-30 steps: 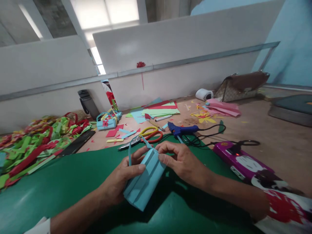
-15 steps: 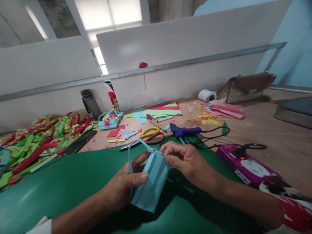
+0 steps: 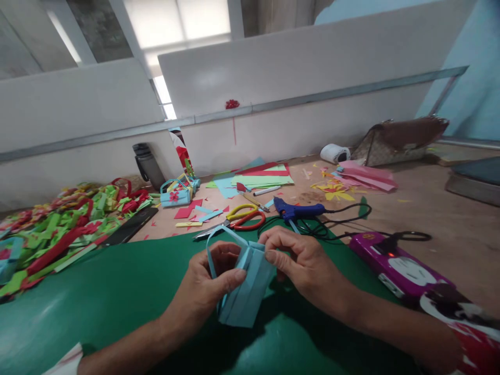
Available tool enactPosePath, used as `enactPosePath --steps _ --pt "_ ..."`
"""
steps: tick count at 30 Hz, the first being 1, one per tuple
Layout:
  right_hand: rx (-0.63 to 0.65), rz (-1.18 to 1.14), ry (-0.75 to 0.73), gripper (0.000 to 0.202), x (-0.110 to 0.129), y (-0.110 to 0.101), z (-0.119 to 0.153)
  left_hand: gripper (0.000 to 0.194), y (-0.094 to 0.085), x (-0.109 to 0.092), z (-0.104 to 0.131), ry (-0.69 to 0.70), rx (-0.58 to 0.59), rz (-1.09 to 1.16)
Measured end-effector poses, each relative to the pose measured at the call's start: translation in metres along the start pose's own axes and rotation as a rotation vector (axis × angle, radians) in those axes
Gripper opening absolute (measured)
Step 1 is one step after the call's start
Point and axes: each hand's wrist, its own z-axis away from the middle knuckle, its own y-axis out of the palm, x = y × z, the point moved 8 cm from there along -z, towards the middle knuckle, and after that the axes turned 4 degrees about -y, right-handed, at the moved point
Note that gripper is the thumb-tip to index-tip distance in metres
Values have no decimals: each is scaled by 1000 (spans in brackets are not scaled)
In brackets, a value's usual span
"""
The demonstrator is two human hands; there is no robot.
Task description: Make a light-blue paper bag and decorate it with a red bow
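Observation:
A small light-blue paper bag (image 3: 250, 291) with a thin strip handle is held tilted above the green mat (image 3: 128, 281). My left hand (image 3: 211, 281) grips its left side, thumb on the front face and fingers behind. At the bag's upper right corner, my right hand (image 3: 297, 260) pinches the top edge between thumb and fingers. The handle strip loops up over my left fingers. Just beyond the bag lie scissors (image 3: 244, 216) with yellow and red handles and a blue glue gun (image 3: 299, 210).
A purple power strip (image 3: 402, 265) with a plug in it lies right. Paper scraps (image 3: 86, 224) heap up at left beside a black phone (image 3: 130, 227). A finished-looking blue paper bag (image 3: 175, 198), a grey bottle (image 3: 149, 166), coloured sheets (image 3: 265, 177) and a handbag (image 3: 402, 140) stand farther back.
The bag has risen slightly and shifted right, its bottom swinging up. My left thumb has moved higher along its front face. My right hand stays at the top corner.

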Motion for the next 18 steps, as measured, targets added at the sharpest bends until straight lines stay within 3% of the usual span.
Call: enactPosePath --steps 4,8,11,14,18 --pt "-20 -131 12 23 2 -1 0 32 -1 -2 2 6 -47 -23" --pt "-57 -184 -1 24 5 -3 -1 31 10 -5 4 22 53 -91" --pt "-120 -248 18 14 0 -5 -1 31 11 -10 6 75 39 -184" --pt "-161 -300 125 39 -14 -3 3 30 5 -14 7 117 -52 -207" --pt "-15 -282 229 56 -24 14 10 28 2 -19 6 168 -134 -226"
